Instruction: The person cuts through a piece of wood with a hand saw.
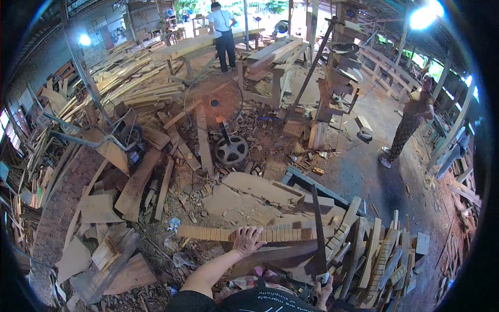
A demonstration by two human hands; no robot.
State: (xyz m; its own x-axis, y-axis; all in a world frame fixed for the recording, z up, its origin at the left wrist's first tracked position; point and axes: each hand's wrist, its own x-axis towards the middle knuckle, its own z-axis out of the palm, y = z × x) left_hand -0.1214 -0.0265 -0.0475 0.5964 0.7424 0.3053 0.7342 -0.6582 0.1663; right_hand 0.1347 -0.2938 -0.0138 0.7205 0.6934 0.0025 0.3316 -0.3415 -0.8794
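Note:
A long, narrow strip of wood [280, 235], slightly curved and marked with a row of cross cuts or lines, lies crosswise in front of me. My left hand [247, 240] rests on top of it near its middle, fingers spread and flat on the wood. Low on the right, my right hand [323, 292] is closed around the handle of a handsaw. The long dark saw blade [317, 229] points away from me and passes over the strip near its right end. Whether the teeth touch the wood, I cannot tell.
Several similar marked strips [384, 255] lean at my right. Scrap boards [125, 265] lie at my left. Beyond stand a round fan [214, 104], a wheelbarrow [112, 151] and a wooden post [322, 109]. One person [223, 34] stands far back, another [413, 117] at right.

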